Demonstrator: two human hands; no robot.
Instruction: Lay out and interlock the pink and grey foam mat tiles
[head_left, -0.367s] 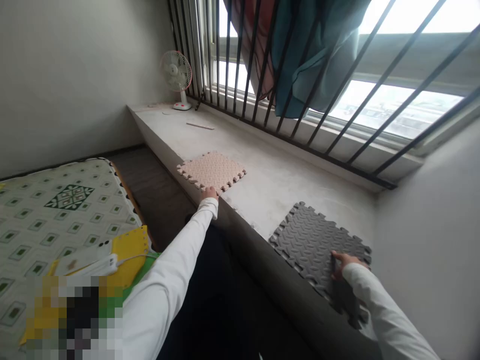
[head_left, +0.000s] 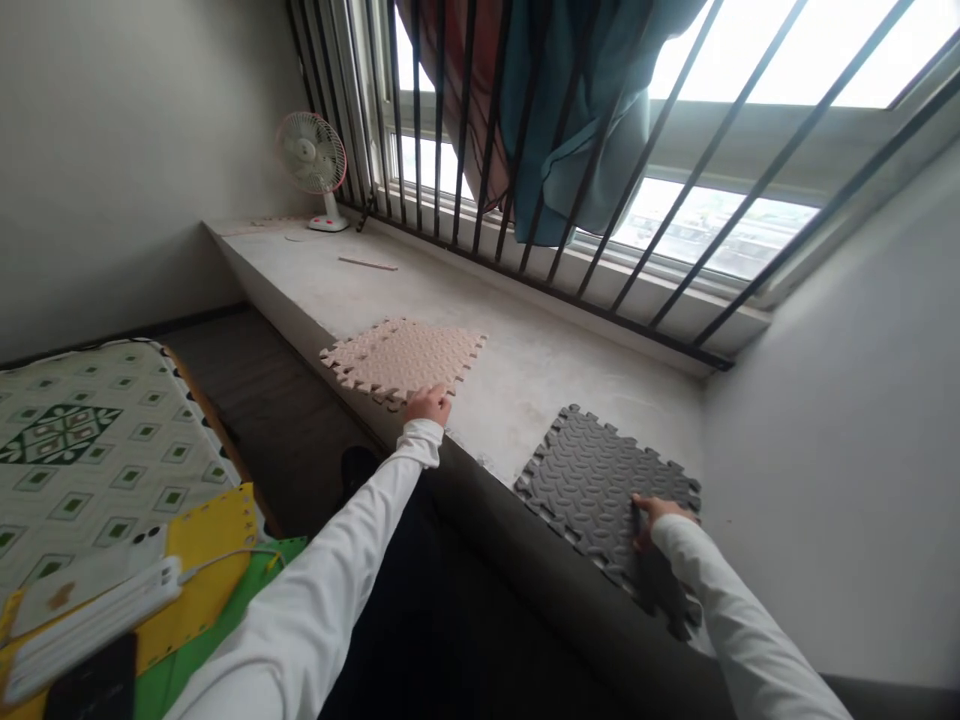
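A beige foam puzzle mat tile (head_left: pixel 405 355) is on the pale window ledge (head_left: pixel 525 365), its right side raised and tilted off the surface. My left hand (head_left: pixel 429 405) is closed on its near edge, the fingertips partly hidden. Further right, a grey foam puzzle mat tile (head_left: pixel 592 480) with a tread pattern lies on the ledge, its front right corner jutting past the ledge's edge. On that grey tile rests my right hand (head_left: pixel 658 515), thumb and forefinger apart, the other fingers out of sight.
A small fan (head_left: pixel 313 165) and a thin strip (head_left: pixel 367 264) are at the ledge's far end. Dark bars (head_left: pixel 529 150) and curtains (head_left: pixel 585 150) line the window. At left is a patterned bed (head_left: pixel 150 450) with a yellow sheet (head_left: pixel 202 550) and a white power strip (head_left: pixel 97 620).
My left hand has raised the right side of the beige tile. The grey tile and my right hand stay together. The view has shifted to the right.
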